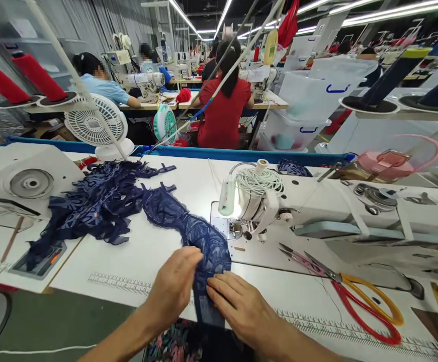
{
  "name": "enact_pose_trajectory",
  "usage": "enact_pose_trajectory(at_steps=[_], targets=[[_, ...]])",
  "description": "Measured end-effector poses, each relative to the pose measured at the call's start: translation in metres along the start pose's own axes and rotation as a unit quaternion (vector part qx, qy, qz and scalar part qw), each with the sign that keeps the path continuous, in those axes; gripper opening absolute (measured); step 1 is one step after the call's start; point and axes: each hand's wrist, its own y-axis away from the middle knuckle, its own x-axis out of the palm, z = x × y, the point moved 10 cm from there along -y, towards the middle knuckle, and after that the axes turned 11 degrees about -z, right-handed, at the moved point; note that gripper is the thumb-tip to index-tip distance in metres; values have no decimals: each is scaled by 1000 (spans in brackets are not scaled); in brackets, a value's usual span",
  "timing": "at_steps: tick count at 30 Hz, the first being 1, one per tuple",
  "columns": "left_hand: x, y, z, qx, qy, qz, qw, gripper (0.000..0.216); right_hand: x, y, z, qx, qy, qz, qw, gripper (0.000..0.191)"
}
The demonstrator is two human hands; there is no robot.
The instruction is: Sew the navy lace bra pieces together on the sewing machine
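A navy lace bra (205,239) lies on the white sewing table, its cups running from the upper left down toward me. One end of its band hangs over the front edge. My left hand (177,279) is closed at the bra's left edge, fingers curled; what they pinch, if anything, is hidden. My right hand (243,306) rests on the lower band, its fingers lying on the fabric and the thumb out of sight. Just right of the cup is the lit needle area of the sewing machine (237,229). A heap of navy lace pieces (98,201) lies left of the bra.
Large scissors (369,301) with red and orange handles and a smaller pair of snips (301,259) lie at the right. A second machine (26,176) and a white fan (96,120) stand left. Printed rulers (118,282) line the front edge. Co-workers sit ahead.
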Motion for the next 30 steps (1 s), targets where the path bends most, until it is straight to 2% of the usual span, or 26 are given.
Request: enact_pose_trajectory(at_steps=[2, 4, 6, 8, 11, 14, 16, 18, 22, 24, 30], targets=[[33, -7, -24, 139, 5, 93, 986, 41, 1, 6, -1, -8, -17, 6, 1000, 33], [57, -17, -26, 179, -34, 135, 974, 35, -2, 3, -7, 0, -35, 16, 999, 29], [67, -28, -13, 154, -97, 137, 974, 37, -10, -1, -26, 33, -13, 16, 999, 26], [67, -33, -2, 121, -145, 135, 973, 49, -17, -5, -57, 86, 61, 8, 994, 25], [64, -32, 5, 86, -170, 145, 971, 63, -14, -12, -105, 144, 196, 35, 969, 40], [65, -34, 9, 51, -180, 161, 969, 70, -5, -23, -130, 157, 247, 69, 954, 47], [67, -39, 12, 38, -183, 166, 968, 75, -4, -25, -128, 145, 231, 80, 959, 37], [72, -46, 14, 35, -180, 169, 968, 77, -6, -18, -116, 129, 172, 79, 973, 25], [86, -67, 16, 42, -148, 177, 972, 75, -16, 3, -80, 80, 8, 32, 996, 14], [94, -78, 14, 52, -127, 180, 974, 76, -17, 10, -69, 53, -32, 17, 998, 7], [103, -97, 11, 79, -97, 187, 974, 61, -12, 10, -67, 45, -52, 25, 997, 13]])
